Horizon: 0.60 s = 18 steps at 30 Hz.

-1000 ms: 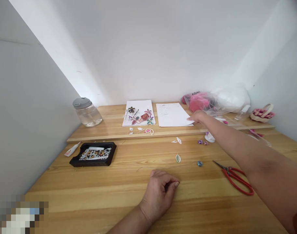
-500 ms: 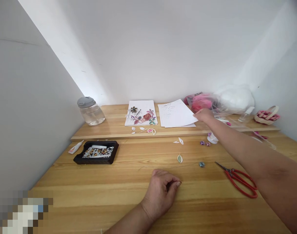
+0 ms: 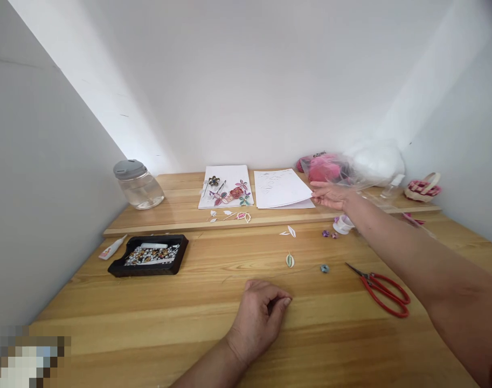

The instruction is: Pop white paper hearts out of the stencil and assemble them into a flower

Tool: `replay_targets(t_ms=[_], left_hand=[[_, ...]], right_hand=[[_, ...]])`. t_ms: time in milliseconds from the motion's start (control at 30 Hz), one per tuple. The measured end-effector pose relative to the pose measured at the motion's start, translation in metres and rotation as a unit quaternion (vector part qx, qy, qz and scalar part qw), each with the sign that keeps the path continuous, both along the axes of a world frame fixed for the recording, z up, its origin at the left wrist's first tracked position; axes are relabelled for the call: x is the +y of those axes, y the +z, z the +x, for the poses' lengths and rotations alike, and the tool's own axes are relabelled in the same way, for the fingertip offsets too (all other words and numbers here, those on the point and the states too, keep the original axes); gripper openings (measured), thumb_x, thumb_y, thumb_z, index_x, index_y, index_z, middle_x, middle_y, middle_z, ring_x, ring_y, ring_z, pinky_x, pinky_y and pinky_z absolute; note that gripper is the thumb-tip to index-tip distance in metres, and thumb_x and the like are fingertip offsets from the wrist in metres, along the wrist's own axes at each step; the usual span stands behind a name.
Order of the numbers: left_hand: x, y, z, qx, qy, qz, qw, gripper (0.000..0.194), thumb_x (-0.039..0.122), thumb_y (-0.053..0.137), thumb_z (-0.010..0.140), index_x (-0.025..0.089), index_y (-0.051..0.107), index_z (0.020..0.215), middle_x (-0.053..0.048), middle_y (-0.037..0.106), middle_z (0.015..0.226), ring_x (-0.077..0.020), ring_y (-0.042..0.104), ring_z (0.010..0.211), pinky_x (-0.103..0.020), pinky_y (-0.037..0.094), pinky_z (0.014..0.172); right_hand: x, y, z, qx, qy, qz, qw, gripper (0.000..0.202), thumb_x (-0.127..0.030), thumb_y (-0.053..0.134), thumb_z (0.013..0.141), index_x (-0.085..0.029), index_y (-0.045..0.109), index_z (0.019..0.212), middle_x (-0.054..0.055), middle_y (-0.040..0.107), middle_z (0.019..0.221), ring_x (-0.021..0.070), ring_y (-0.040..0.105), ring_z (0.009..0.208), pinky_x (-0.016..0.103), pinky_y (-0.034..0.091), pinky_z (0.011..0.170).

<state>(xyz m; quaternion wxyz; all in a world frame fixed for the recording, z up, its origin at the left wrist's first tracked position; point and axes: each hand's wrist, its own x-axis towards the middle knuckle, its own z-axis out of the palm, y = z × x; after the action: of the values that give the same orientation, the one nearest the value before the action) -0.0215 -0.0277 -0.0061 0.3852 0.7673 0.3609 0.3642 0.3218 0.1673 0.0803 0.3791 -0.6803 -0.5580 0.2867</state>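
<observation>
While the right hand [image 3: 330,196] pinched a raised corner of the paper [image 3: 280,188] on the shelf [image 3: 179,194], a light grip seemed best against creasing; the left hand [image 3: 258,318] rested on the table [image 3: 165,315], thumb and finger together, any contents too small to tell.

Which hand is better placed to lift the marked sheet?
Likely your right hand: it is at the right edge of the sheet, while your left hand is farther away, on the table.

A head-worn camera looks forward and down, close above the brown wooden tabletop [image 3: 181,323]. It faces the smooth white wall [image 3: 270,97] beyond.
</observation>
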Motion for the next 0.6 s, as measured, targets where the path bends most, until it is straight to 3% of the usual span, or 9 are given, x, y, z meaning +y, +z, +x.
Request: replay_targets(t_ms=[167,300,433,600], left_hand=[[0.000,0.000,0.000,0.002,0.002,-0.003,1.000,0.015,0.023,0.059,0.090,0.024,0.074,0.086,-0.001,0.072,0.080,-0.0175,0.064,0.081,-0.035,0.043,0.086],[0.000,0.001,0.001,0.000,0.001,-0.005,1.000,0.015,0.022,0.060,0.090,0.024,0.074,0.086,-0.001,0.073,0.081,-0.0174,0.064,0.081,-0.035,0.043,0.087],[0.001,0.001,0.001,-0.001,0.000,-0.004,1.000,0.015,0.022,0.059,0.090,0.024,0.073,0.086,0.000,0.073,0.081,-0.0173,0.064,0.080,-0.036,0.042,0.087],[0.001,0.001,0.000,0.004,0.001,-0.001,1.000,0.015,0.022,0.059,0.090,0.023,0.074,0.085,-0.001,0.073,0.080,-0.0179,0.064,0.080,-0.036,0.043,0.086]], right_hand=[[-0.013,0.000,-0.012,0.138,0.017,-0.025,0.990,0.041,-0.011,0.064,0.067,-0.024,0.065,0.106,0.009,0.071,0.103,0.0228,0.066,0.096,0.034,0.057,0.079],[-0.014,-0.002,-0.019,0.185,0.015,-0.001,0.983,0.050,-0.007,0.063,0.064,-0.024,0.061,0.111,0.005,0.070,0.110,0.0180,0.066,0.095,0.030,0.055,0.084],[-0.011,-0.009,-0.017,0.169,-0.001,0.021,0.985,0.047,-0.010,0.064,0.066,-0.025,0.061,0.111,0.003,0.069,0.112,0.0172,0.066,0.095,0.028,0.055,0.083],[-0.006,-0.017,-0.014,0.063,-0.059,0.018,0.996,0.027,-0.020,0.067,0.071,-0.023,0.065,0.098,0.006,0.071,0.090,0.0224,0.068,0.085,0.033,0.058,0.073]])
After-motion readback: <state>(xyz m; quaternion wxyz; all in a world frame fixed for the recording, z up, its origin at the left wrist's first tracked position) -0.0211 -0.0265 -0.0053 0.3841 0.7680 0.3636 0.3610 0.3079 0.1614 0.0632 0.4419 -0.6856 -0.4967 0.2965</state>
